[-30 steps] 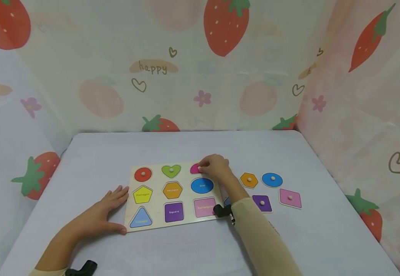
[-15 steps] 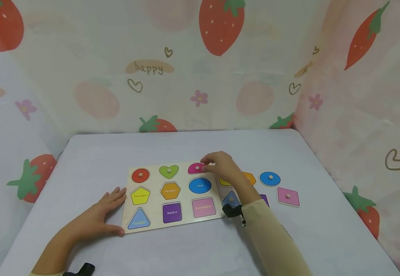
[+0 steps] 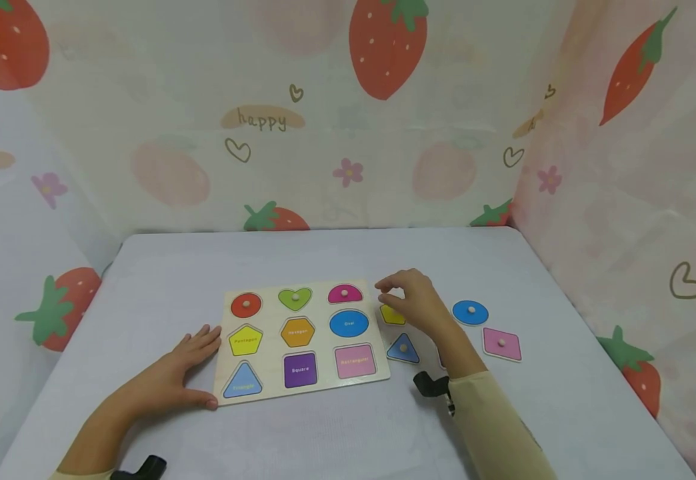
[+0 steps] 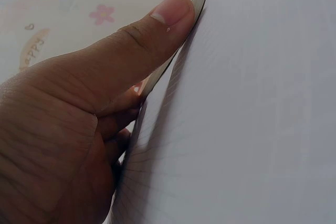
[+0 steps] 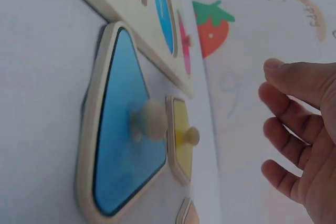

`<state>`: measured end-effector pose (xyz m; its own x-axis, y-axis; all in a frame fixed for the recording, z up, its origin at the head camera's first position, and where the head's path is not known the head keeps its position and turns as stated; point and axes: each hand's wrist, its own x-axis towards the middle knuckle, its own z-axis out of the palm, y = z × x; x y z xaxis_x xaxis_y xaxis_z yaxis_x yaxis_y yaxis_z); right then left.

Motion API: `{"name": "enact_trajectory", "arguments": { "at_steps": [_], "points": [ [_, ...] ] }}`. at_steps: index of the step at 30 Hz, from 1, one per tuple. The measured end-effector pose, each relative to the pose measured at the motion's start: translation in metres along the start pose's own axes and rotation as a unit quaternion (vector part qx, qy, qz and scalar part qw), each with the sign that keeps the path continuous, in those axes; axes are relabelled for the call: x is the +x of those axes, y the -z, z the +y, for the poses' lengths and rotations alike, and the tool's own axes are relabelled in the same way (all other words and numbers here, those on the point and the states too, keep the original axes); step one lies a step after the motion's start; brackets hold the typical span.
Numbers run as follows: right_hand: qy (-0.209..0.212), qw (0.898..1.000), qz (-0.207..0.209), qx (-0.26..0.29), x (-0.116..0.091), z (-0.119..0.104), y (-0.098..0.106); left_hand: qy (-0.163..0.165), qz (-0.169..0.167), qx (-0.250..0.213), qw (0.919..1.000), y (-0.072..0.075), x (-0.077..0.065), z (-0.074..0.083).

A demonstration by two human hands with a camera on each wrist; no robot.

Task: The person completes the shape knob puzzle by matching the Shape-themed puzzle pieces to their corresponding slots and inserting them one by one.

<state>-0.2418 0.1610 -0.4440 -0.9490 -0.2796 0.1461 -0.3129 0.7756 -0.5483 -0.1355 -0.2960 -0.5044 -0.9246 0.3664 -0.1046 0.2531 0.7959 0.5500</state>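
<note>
A pale wooden shape puzzle board (image 3: 270, 360) lies on the table. Knobbed pieces sit in its top row: a red circle (image 3: 240, 308), a green heart (image 3: 288, 295) and a magenta semicircle (image 3: 336, 295). My left hand (image 3: 171, 377) rests along the board's left edge, fingers extended; in the left wrist view the thumb (image 4: 152, 30) touches that edge. Off the board's right side, my right hand (image 3: 417, 303) hovers with bent, parted fingers and holds nothing. Nearest below it is a yellow pentagon piece (image 3: 393, 316). A blue triangle piece (image 5: 118, 140) lies beside the board.
Farther right lie a blue oval piece (image 3: 470, 312) and a pink rectangle piece (image 3: 502, 344). My right hand and forearm cover most of the other loose pieces. Strawberry-printed cloth (image 3: 336, 127) walls in the white table (image 3: 252, 257).
My right hand has let go of the magenta semicircle's knob and moved right, off the board. The semicircle stays in the top right recess. My left hand keeps its place.
</note>
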Motion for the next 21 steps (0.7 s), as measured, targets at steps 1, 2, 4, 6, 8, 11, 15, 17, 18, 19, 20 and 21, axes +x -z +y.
{"name": "enact_trajectory", "arguments": {
  "at_steps": [1, 2, 4, 6, 8, 11, 15, 17, 18, 19, 20, 21],
  "points": [
    [0.0, 1.0, 0.005, -0.001, -0.001, 0.003, 0.0, 0.0, 0.0, 0.0, 1.0, 0.0, 0.0, 0.0],
    [-0.002, 1.0, 0.009, -0.003, -0.002, 0.006, 0.0, 0.001, 0.0, 0.0, 1.0, 0.0, 0.0, -0.001],
    [-0.008, 1.0, 0.015, -0.003, -0.004, 0.01, 0.0, 0.001, 0.0, -0.001, 1.0, 0.0, 0.0, -0.001],
    [-0.019, 1.0, 0.017, -0.002, -0.005, 0.015, -0.001, 0.0, 0.001, -0.001, 1.0, 0.0, 0.001, 0.0],
    [-0.033, 0.999, 0.014, 0.003, -0.006, 0.019, -0.003, -0.001, 0.002, 0.0, 1.0, 0.0, 0.001, 0.0],
    [-0.054, 0.998, 0.005, 0.009, -0.007, 0.025, -0.005, -0.001, 0.002, 0.002, 1.0, 0.0, 0.001, 0.0],
    [-0.076, 0.997, -0.007, 0.01, -0.006, 0.033, -0.01, 0.002, 0.0, 0.005, 1.0, 0.001, 0.001, -0.001],
    [-0.082, 0.996, -0.013, 0.012, -0.006, 0.037, -0.012, 0.003, -0.001, 0.005, 1.0, 0.0, 0.001, 0.0],
    [-0.084, 0.996, -0.015, 0.013, -0.006, 0.039, -0.012, 0.004, -0.002, 0.005, 1.0, 0.0, 0.001, 0.0],
    [-0.085, 0.996, -0.018, 0.013, -0.005, 0.041, -0.013, 0.004, -0.001, 0.006, 1.0, 0.0, 0.001, 0.0],
    [-0.084, 0.996, -0.02, 0.012, -0.005, 0.043, -0.014, 0.004, -0.002, 0.005, 1.0, 0.001, 0.001, 0.0],
    [-0.084, 0.996, -0.02, 0.011, -0.005, 0.044, -0.015, 0.004, -0.002, 0.005, 1.0, 0.001, 0.001, 0.0]
  ]
}}
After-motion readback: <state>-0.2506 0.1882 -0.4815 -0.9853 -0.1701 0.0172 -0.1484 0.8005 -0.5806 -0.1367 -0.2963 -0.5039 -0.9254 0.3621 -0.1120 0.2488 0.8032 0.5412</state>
